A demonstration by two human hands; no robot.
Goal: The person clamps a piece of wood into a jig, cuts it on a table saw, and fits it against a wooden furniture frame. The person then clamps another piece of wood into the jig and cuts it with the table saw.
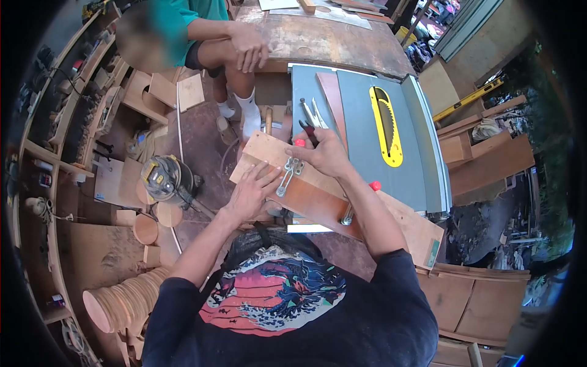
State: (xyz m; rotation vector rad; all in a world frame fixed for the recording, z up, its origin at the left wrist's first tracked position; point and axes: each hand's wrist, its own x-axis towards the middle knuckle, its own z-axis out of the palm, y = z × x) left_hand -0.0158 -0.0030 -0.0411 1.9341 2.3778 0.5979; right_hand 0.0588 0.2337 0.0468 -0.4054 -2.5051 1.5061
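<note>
**Probably stiff and awkwardly long, best held by bare edges**

Find the long, pale plywood board [413,233] slantwise over the near side of the grey metal counter [361,104], bearing a flat reddish-brown panel [313,199] and silver metal clamps with round red knobs [375,186]. Likely moderately heavy, with little flex and smooth faces; lift by the long edges near both ends, not by the clamps. Left hand [249,191] open, fingers spread flat on the board; right hand [325,154] curled beside a red knob, but perhaps only resting there; with the fingertips partly hidden, cannot tell whether closed on anything. Mind the silver pliers [316,115] just beyond, the toothed blade [387,125] in the yellow insert [397,151], and the seated person's leg [245,92] off the left end. Look for more room towards the near side.
</note>
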